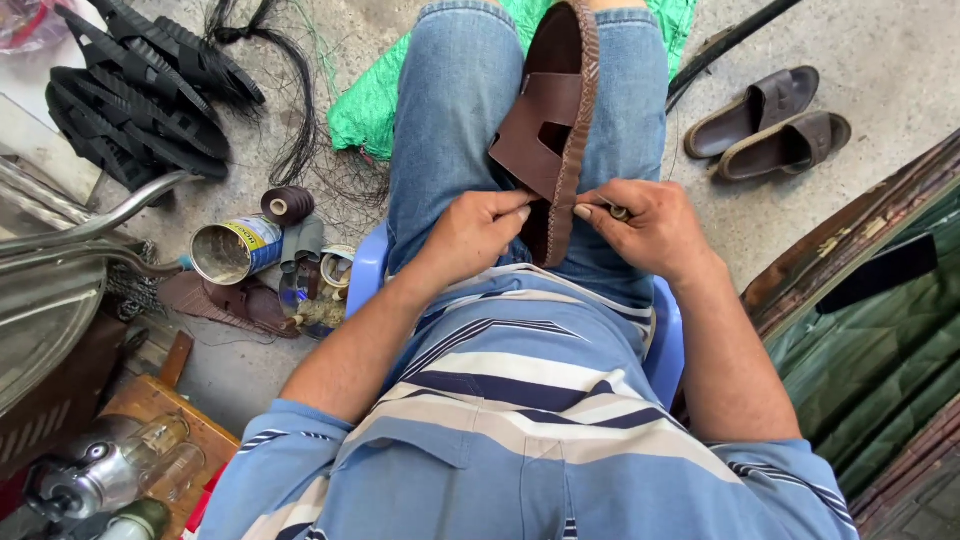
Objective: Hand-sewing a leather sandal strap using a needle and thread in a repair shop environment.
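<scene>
A brown leather sandal (550, 120) with a braided edge stands on its side between my knees, heel end toward my lap. My left hand (478, 228) pinches the sandal's near edge from the left. Just across the sole, my right hand (640, 222) is closed on a small tool whose metal tip (619, 212) shows between the fingers, pressed at the same edge. I sit on a blue plastic chair (366, 268), in jeans and a striped blue shirt.
A pair of brown sandals (770, 122) lies on the concrete at right. Left of the chair are an open tin can (232, 250), a thread spool (287, 204), small jars, black rubber soles (140, 95) and a green net (365, 105). A wooden box with bottles (150, 450) is at lower left.
</scene>
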